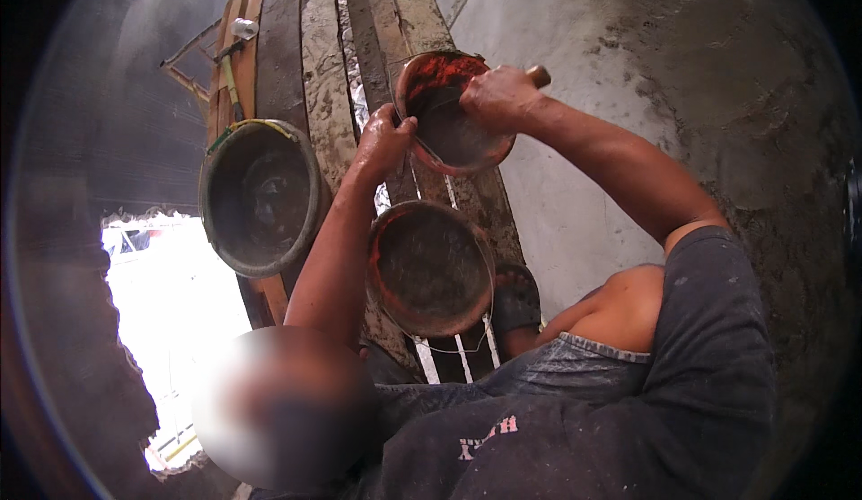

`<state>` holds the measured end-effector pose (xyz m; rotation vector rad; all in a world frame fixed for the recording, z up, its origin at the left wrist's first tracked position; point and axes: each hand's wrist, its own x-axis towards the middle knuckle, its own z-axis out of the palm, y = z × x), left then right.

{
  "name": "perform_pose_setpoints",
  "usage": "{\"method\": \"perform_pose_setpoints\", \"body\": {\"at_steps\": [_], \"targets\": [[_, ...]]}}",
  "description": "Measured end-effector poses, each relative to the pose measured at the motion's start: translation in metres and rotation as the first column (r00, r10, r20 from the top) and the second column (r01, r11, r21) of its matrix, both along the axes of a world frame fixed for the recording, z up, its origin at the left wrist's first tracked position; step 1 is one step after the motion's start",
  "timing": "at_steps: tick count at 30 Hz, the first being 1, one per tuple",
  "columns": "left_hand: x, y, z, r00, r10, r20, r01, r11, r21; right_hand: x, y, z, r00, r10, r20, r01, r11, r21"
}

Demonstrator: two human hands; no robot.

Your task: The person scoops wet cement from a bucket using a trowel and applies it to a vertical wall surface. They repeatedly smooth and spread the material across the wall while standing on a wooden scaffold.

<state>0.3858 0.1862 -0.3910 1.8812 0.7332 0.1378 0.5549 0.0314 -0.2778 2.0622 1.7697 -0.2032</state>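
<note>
Upper centre: left hand (384, 144) grips the reddish bucket's (444, 71) left rim; right hand (500, 99), closed round a handle (539, 75), overlaps the right.

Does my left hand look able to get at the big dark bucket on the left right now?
Probably yes, after letting go: the left hand holds the rim of the upper bucket, but I see nothing blocking its way sideways to the big dark bucket.
</note>
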Motion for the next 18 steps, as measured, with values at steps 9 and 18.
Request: {"method": "perform_pose_setpoints", "body": {"at_steps": [9, 18], "targets": [[0.021, -0.048, 0.041, 0.98, -0.152, 0.129, 0.124, 0.972, 0.201, 0.034, 0.004, -0.035, 0.904, -0.382, 0.19, 0.416, 0.889, -0.193], [0.022, -0.035, 0.008, 0.982, -0.102, 0.156, 0.093, 0.994, 0.062, 0.075, -0.05, -0.13, 0.574, 0.812, -0.108, -0.744, 0.462, -0.482]]}}
